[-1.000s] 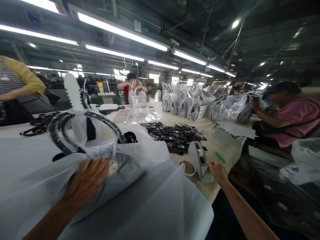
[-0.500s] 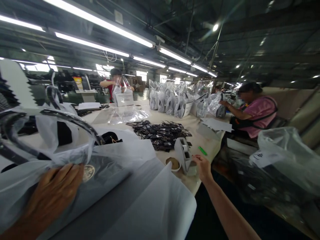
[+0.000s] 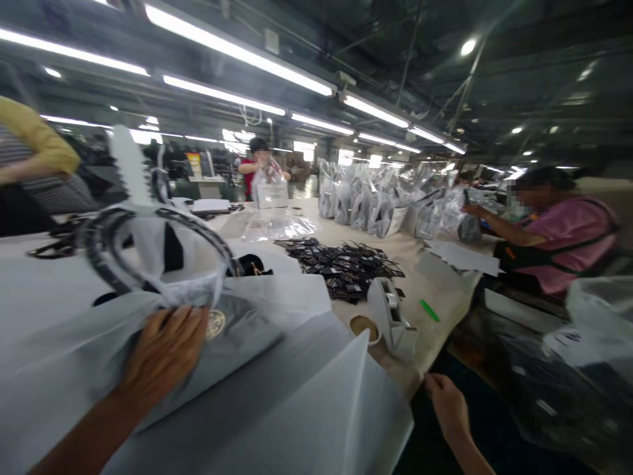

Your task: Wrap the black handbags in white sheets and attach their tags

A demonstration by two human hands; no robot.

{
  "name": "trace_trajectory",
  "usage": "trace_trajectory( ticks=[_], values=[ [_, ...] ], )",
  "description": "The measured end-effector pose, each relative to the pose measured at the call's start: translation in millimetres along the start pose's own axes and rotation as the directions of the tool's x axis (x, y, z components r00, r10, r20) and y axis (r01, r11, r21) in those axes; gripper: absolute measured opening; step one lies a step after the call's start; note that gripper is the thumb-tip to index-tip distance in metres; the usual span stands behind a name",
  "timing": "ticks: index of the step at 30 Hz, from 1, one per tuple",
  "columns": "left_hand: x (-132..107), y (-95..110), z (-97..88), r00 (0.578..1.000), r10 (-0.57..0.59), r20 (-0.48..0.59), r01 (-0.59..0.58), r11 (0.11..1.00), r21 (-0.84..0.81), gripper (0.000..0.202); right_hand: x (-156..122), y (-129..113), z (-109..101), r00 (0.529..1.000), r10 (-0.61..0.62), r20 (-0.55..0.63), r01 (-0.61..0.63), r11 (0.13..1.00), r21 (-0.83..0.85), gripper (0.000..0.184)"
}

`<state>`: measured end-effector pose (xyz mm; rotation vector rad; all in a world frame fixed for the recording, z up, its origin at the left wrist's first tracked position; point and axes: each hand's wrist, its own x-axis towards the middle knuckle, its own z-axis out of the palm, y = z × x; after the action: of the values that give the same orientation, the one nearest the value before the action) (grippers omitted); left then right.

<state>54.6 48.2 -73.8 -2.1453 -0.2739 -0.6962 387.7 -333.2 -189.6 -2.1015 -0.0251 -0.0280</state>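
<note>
Under my left hand lies a dark handbag covered in thin translucent white paper. The fingers lie flat on it beside a round pale emblem. Its wrapped handles stand up behind my hand, with a toothed white strip rising from them. A large white paper sheet spreads beneath the bag. My right hand is off the table's right edge, thumb and finger pinched together; what they hold is too small to make out. The nearest thing to it is a grey tape dispenser.
Beside the dispenser stands a round roll. Black tags lie heaped beyond, with a green cutter at right. Plastic-wrapped bags stand farther back. Co-workers work at the far side, right and left; clear plastic sacks lie at right.
My right hand has left the tape dispenser and come down toward me, its fingers pinched. The view has swung left. My left hand stays on the handbag.
</note>
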Motion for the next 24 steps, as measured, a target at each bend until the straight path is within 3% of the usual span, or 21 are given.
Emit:
trace_trajectory(
  ticks=[2,4,6,8,10,13,16,18,20,24],
  values=[
    [1.8,2.9,-4.7,1.0,-0.001,0.018,0.0,1.0,0.031,0.033,-3.0,-3.5,-7.3,0.999,0.022,-0.049,-0.025,0.998,-0.062,0.031],
    [3.0,4.5,-5.1,0.999,-0.042,0.017,0.042,0.999,0.023,0.034,-14.9,-25.1,-6.2,1.0,0.008,0.008,-0.008,1.0,-0.029,0.034],
    [2.9,5.5,-4.4,0.996,-0.081,0.023,0.081,0.997,0.013,0.036,-42.4,-64.3,3.0,0.989,-0.101,0.109,0.093,0.993,0.076,0.038],
    [1.5,7.0,-5.0,0.994,-0.106,0.042,0.106,0.994,-0.001,0.037,-82.8,-113.7,19.6,0.948,-0.253,0.193,0.197,0.944,0.265,0.039],
    [-0.6,9.2,-6.5,0.991,-0.123,0.048,0.124,0.992,-0.021,0.038,-125.4,-163.1,44.4,0.839,-0.405,0.363,0.205,0.854,0.478,0.034],
    [-4.1,12.3,-7.2,0.99,-0.142,0.015,0.143,0.988,-0.06,0.038,-173.6,-221.6,93.7,0.575,-0.592,0.564,0.131,0.748,0.651,0.031],
    [-7.6,13.6,-4.9,0.987,-0.157,-0.024,0.154,0.982,-0.11,0.037,-198.4,-257.9,144.9,0.451,-0.627,0.635,0.017,0.717,0.697,0.031],
    [-10.2,13.6,-2.7,0.985,-0.169,-0.043,0.162,0.977,-0.138,0.036,-206.0,-272.2,174.5,0.444,-0.602,0.664,-0.008,0.738,0.674,0.029],
    [-13.2,13.4,-0.9,0.983,-0.169,-0.072,0.157,0.976,-0.151,0.035,-208.9,-279.8,198.7,0.469,-0.545,0.696,0.02,0.794,0.608,0.027],
    [-19.9,13.4,0.6,0.977,-0.151,-0.15,0.13,0.981,-0.145,0.033,-207.4,-281.0,228.5,0.508,-0.478,0.716,0.111,0.861,0.496,0.028]
  ],
)
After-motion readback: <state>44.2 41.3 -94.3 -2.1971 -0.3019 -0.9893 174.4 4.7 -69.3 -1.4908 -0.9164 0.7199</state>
